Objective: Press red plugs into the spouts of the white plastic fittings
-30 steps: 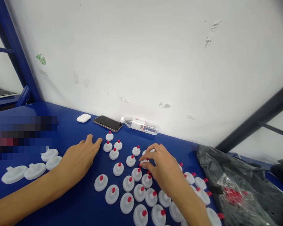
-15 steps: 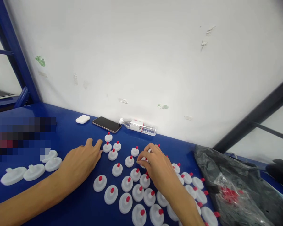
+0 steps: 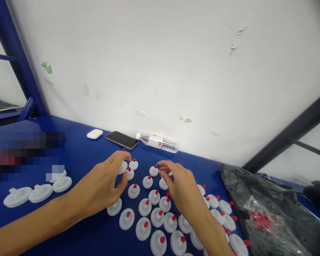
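Blue metal frame (image 3: 12,39), one, standing at the far left; blue table (image 3: 77,149), one, running across below a white wall (image 3: 160,64) with scraps of tape and torn marks. Blurred patch, one, on the left of the table, contents unreadable. Plain white discs (image 3: 41,193), four, with no red tips, grouped near left beside the person's forearm, the farthest partly covered by the blur. White case (image 3: 95,134), one, small and rounded, lying at the far side by the wall. Left hand (image 3: 106,181), one, reaching in from near left, thumb and fingers curved apart around a white disc (image 3: 122,167) at the far left of the main group; whether they grip it cannot be told. Phone (image 3: 122,139), one, flat, dark screen up, beyond that hand. Clear bottle (image 3: 158,142), one, lying on its side along the wall, white cap to the left. Red-tipped discs (image 3: 143,229), many, white, spread from the middle toward near right. Right hand (image 3: 180,181), one, above them, thumb and forefinger nearly meeting at a small red bit (image 3: 160,169); whether it is pinched cannot be told. Black plastic bag (image 3: 245,185), one, crumpled at right; clear bag (image 3: 273,229), one, upon it, showing red pieces (image 3: 261,221).
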{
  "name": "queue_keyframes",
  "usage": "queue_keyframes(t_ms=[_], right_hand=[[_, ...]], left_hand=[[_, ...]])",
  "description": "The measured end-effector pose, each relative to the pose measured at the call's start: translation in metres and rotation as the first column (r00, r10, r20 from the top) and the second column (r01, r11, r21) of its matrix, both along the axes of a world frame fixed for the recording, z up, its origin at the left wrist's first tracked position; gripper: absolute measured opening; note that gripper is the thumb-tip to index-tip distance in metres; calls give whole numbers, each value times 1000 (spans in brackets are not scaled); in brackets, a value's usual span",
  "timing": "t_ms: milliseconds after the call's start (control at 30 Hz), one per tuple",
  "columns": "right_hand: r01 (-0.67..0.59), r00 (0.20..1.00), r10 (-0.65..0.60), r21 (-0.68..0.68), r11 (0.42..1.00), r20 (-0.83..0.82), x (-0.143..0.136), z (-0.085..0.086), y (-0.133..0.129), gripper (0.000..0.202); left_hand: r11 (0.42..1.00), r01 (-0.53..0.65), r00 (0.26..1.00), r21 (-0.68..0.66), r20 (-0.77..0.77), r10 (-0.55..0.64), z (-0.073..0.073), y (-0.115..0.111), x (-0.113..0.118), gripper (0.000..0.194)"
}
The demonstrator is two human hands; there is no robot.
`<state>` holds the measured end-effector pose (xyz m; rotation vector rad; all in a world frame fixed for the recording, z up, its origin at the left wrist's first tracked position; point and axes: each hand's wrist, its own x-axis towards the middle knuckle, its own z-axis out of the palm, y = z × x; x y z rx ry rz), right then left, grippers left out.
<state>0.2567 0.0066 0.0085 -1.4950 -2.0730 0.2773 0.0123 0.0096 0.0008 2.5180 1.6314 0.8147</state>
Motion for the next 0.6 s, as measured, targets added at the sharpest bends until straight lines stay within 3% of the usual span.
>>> queue_keyframes(t_ms=[133,300,433,600], right_hand=[[-38,998,43,115,993,-37,-1,2,-1,17],[-74,981,106,186,980,-165,-7,9,-11,15],[-137,938,184,174,975,-295,-15,12,-19,19],[-178,913,221,155,972,-342,-23,12,-22,15]], left_hand=[[996,84,990,31,107,-87,-7,3,-2,16],[964,221,960,148,140,-242,-15,10,-7,30],[929,284,941,236,118,-317,-17,9,-8,33],[897,334,924,290,90,-373,-20,8,-8,34]])
